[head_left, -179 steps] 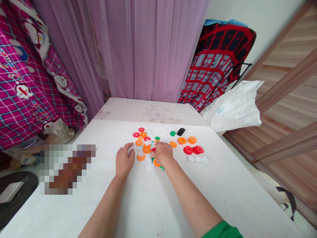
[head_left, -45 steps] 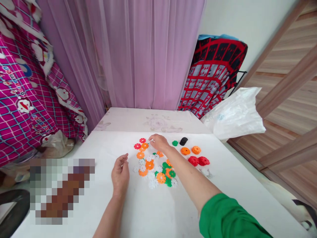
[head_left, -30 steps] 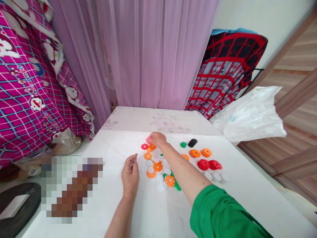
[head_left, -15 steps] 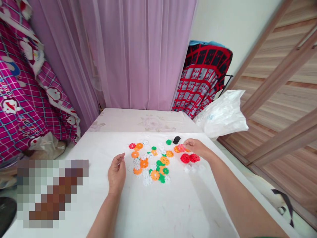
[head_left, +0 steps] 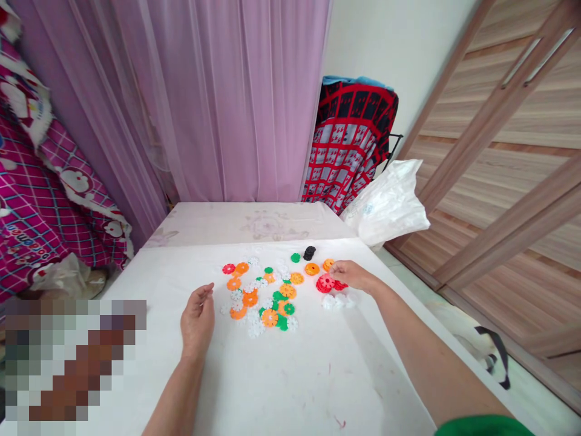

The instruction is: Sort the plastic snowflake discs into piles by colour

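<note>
My right hand (head_left: 351, 276) pinches a pinkish-red notched plastic disc (head_left: 326, 281), a snowflake-shaped building piece, at the red stack (head_left: 323, 289). I cannot tell whether the disc touches the stack. A second red pile is partly hidden under the fingers. Left of the mixed discs, my left hand (head_left: 197, 318) rests with fingers loosely curled and nothing visible in them. Between the hands lie scattered orange discs (head_left: 270, 318), green discs (head_left: 289, 309) and white discs (head_left: 255, 327). A lone red disc (head_left: 228, 269) sits at the far left of this spread.
Sorted piles stand on the right: black discs (head_left: 309, 253), orange discs (head_left: 311, 269) and white discs (head_left: 328, 301), with a green disc (head_left: 295, 258) nearby. The white-covered table (head_left: 281, 387) holds everything. A white plastic bag (head_left: 385, 206) hangs beyond its right back corner.
My right hand has carried the red disc from the orange piles towards me to the red stack. My left hand keeps its place beside the discs. The camera view has turned slightly right.
</note>
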`<state>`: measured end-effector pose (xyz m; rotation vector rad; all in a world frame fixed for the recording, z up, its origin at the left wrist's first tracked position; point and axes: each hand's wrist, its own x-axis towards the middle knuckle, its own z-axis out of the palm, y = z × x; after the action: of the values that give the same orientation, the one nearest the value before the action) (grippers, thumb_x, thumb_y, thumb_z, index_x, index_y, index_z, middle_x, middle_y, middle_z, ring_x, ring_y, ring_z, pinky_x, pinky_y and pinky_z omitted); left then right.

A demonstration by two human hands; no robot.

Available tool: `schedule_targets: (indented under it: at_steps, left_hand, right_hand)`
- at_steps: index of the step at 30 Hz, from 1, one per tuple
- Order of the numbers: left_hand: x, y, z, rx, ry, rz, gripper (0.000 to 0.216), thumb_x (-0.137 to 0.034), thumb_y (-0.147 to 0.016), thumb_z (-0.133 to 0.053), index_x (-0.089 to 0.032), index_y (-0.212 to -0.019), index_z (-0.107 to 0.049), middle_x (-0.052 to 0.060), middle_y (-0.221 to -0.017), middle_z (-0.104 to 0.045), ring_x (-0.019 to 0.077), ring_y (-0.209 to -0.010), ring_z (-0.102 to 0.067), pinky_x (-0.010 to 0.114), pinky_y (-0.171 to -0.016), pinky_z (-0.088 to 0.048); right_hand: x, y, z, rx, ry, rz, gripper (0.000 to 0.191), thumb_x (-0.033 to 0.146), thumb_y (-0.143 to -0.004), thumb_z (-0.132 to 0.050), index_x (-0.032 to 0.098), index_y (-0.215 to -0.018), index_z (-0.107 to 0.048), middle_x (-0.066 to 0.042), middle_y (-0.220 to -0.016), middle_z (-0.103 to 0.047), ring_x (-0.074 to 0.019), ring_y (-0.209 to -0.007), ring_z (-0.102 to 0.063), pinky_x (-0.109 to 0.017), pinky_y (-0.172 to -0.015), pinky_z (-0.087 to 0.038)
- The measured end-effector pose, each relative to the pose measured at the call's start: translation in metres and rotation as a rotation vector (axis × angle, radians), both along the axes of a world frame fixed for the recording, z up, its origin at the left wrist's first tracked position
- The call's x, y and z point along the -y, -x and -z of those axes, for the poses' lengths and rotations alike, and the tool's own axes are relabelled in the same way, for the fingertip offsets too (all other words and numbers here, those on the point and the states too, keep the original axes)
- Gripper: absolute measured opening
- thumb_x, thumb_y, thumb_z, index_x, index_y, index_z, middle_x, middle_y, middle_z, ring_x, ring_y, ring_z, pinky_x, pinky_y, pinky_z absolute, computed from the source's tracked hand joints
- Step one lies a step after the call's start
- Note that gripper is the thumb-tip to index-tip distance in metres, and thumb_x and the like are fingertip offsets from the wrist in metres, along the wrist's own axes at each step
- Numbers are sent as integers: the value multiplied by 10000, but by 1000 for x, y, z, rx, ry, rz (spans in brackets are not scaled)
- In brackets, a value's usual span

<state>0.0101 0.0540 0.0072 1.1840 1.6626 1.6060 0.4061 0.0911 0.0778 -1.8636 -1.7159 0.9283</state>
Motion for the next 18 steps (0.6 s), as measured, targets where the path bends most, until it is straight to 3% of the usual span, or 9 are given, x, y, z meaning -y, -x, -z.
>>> schedule_targets:
  at_steps: [8,11,14,18]
  left_hand:
    - [1,-1,-1,8,13,4,296,-383,-765,-536,-219,-994,-629,66,-1064,-696,219,-1012,-635,417,-990,-447]
    - [1,-2,-1,13,8,6,277,-359,-772,-526,-221,-989,-629,65,-1064,-698,215,-1015,-637,411,-987,-451]
    - [0,-2,1,21,-17,6,265,-327,-776,-524,-221,-998,-623,60,-1067,-698,203,-1015,-644,384,-965,-472]
    - [-1,-1,8,57,-35,-14,262,-297,-793,-502,-228,-1020,-612,56,-1083,-691,194,-1040,-644,368,-942,-492]
  right_hand:
    - [-1,2,-15,283,-192,83,125,216,-773,-554,202,-729,-671,-14,-832,-719,-154,-771,-628,-247,-711,-456]
    - [-3,13,-23,320,-191,55,150,206,-785,-540,212,-754,-686,-3,-812,-718,-150,-730,-622,-238,-680,-448]
    - [-10,45,-28,267,-214,-54,168,203,-797,-531,212,-797,-698,4,-779,-706,-143,-713,-616,-222,-656,-445]
    - [-25,121,-26,249,-253,-276,201,177,-805,-517,215,-857,-707,-6,-852,-721,-147,-791,-625,-226,-706,-448]
